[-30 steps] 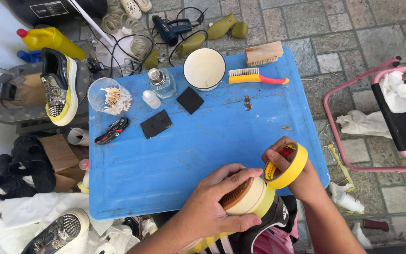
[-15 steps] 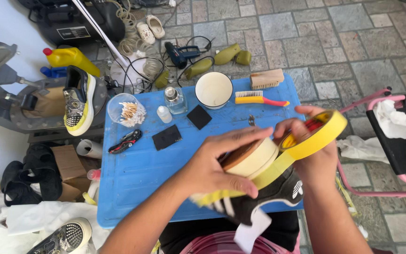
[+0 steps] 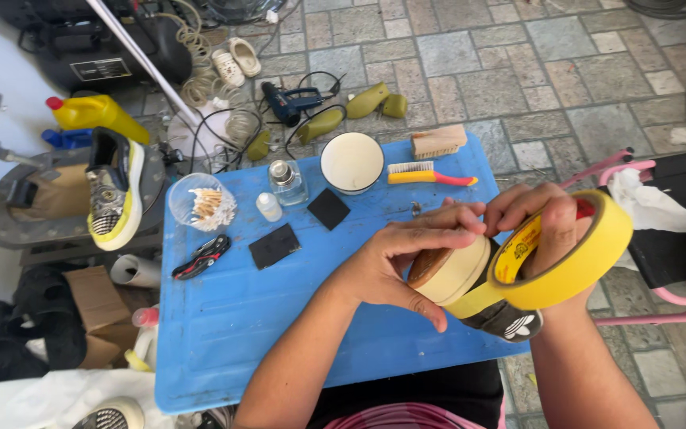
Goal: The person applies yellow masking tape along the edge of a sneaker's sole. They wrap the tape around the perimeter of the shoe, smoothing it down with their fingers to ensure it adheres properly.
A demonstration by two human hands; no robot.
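Observation:
My right hand grips a roll of yellow masking tape, its fingers through the roll's core. A strip of tape runs from the roll onto a black sneaker with a pale taped sole. My left hand presses on the taped sole, fingertips at its far edge. Both hands hover above the near right part of a blue tabletop.
On the tabletop stand a white bowl, a yellow-handled brush, a wooden brush, a glass bottle, a cup of cotton swabs, two black squares and pliers. A sneaker sits left; a pink chair right.
The hands and sneaker have risen from the table's near edge toward me. The tape roll has pulled farther right, drawing out a strip. The camera has tilted and moved closer.

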